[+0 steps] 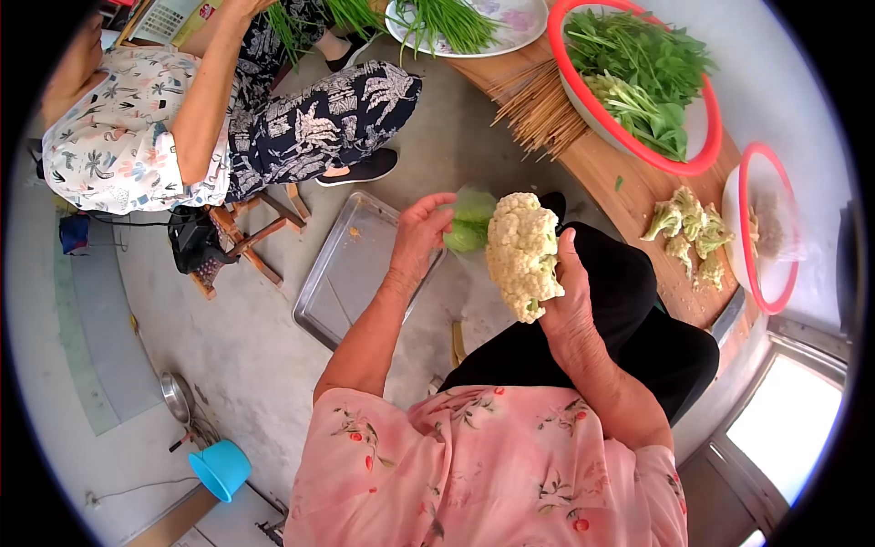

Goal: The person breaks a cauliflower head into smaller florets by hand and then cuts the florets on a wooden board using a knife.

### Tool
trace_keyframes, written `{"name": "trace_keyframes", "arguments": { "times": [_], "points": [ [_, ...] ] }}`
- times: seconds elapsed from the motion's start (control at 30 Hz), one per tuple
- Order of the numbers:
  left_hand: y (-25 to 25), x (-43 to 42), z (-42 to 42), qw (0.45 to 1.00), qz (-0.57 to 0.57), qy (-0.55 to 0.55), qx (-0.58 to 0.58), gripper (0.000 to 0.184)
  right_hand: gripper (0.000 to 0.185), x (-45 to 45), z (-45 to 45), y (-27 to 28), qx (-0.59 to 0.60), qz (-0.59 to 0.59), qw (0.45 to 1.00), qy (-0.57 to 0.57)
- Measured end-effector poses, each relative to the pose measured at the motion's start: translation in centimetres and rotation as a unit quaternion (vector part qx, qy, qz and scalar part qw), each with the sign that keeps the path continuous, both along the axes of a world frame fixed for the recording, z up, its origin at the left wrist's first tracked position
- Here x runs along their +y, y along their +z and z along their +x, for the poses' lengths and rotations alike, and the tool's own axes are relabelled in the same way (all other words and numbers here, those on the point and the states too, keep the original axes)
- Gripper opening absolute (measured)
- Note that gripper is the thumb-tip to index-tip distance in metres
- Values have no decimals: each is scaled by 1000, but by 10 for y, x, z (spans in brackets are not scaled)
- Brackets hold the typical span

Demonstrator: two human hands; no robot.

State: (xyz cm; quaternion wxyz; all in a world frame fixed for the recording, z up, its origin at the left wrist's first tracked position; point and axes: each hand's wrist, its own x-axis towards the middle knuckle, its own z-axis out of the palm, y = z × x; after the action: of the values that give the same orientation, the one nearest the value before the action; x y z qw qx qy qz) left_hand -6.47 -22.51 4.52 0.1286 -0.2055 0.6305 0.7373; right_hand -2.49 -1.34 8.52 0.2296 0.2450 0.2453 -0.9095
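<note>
A large pale cauliflower head [523,257] is held up in front of my lap, with my right hand [567,290] wrapped round its lower right side. To its left, my left hand [425,233] pinches a green leaf [470,221], which is blurred at its upper edge and reaches to the cauliflower. Below my left hand a metal tray [339,273] lies on the floor with a small crumb on it. Several cut cauliflower pieces [691,224] rest on the wooden table [629,196] at the right.
A red-rimmed basin [715,128] of leafy greens, a bundle of sticks [544,111] and a plate [529,27] of green stalks stand on the table. Another red-rimmed bowl [743,228] is at its right. A seated person [137,137] is at the upper left. A blue bucket [221,469] stands lower left.
</note>
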Motion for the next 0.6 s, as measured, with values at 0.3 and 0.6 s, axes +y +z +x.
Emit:
{"name": "trace_keyframes", "arguments": {
  "times": [0.3,0.6],
  "points": [
    [32,-14,24,997,68,-20,-2,39,59,1,5,14,-6,46,998,-47],
    [49,-19,57,995,93,1,24,50,55,-2,9,25,-24,109,993,-23]
  ]
}}
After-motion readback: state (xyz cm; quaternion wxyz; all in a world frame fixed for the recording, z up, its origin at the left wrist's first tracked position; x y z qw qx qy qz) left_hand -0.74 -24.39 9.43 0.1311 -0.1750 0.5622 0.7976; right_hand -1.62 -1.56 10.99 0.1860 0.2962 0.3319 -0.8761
